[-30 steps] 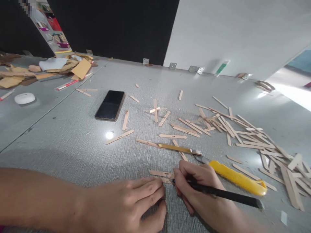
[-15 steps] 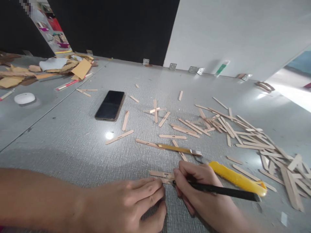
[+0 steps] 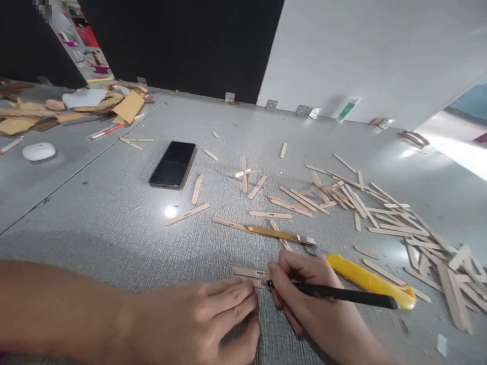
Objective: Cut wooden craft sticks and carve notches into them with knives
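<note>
While the grey table point(image 3: 95, 223) fills most of my view, a black panel point(image 3: 182, 45) and a white panel point(image 3: 361, 45) stand upright along its far side. Over on the right I see a loose heap of wooden sticks point(image 3: 454, 294), fanned out and overlapping, and at the far left some torn cardboard scraps point(image 3: 129, 106). My left hand point(image 3: 205, 314) lies palm down at the near edge, fingers together and bent, their tips over the left end of a notched stick; I cannot tell whether they pinch it or only press on it. My right hand point(image 3: 315, 309) has a narrow writing grip, thumb and fingers closed around a black pen. Just beyond that hand lies a yellow cutter point(image 3: 369, 279), slanting toward the heap. A dark phone point(image 3: 173, 163) rests flat, farther off and to the left. The black pen point(image 3: 350, 294) points leftward, its tip at the near notched stick point(image 3: 259, 283), between my two hands; from here I can't make out whether it touches the wood. A gold-coloured strip point(image 3: 274, 233) with a metallic end lies across other sticks, beyond the right hand. Close alongside the near stick is a far notched stick point(image 3: 245, 272), partly hidden by my right fingers. Smallest of all, a metal bracket point(image 3: 271, 105) sits at the foot of the white panel.
</note>
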`<move>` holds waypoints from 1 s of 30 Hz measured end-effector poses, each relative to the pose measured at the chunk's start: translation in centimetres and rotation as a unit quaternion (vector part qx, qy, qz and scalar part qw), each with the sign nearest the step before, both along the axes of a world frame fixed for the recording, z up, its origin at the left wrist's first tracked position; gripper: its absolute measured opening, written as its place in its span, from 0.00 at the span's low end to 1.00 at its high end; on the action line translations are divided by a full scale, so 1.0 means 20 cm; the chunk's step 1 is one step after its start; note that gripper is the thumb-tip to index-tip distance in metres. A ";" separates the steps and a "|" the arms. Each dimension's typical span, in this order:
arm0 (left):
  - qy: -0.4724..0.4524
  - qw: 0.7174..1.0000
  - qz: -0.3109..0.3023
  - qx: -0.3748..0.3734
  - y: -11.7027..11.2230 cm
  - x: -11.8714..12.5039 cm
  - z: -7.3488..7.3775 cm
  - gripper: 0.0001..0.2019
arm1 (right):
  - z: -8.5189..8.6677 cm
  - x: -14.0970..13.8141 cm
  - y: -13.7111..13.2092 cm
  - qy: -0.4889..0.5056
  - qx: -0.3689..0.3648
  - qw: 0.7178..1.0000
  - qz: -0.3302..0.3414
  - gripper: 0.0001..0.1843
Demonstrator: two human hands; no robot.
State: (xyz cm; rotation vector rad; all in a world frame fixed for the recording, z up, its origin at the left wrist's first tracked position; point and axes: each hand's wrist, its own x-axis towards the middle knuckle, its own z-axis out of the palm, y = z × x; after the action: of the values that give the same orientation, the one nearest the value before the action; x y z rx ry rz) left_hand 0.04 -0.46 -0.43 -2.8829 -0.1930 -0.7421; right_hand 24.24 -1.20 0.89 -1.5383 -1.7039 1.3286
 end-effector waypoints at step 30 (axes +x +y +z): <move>-0.003 1.000 -0.004 -0.002 0.00 0.00 0.01 0.15 | 0.00 -0.02 0.00 -0.081 0.110 0.990 0.032 0.25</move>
State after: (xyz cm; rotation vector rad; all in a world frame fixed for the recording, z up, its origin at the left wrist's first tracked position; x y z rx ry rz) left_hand -0.01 -0.38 -0.23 -2.8868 -0.1828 -0.7527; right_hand 23.94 -1.12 0.94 -1.5074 -1.9421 1.0279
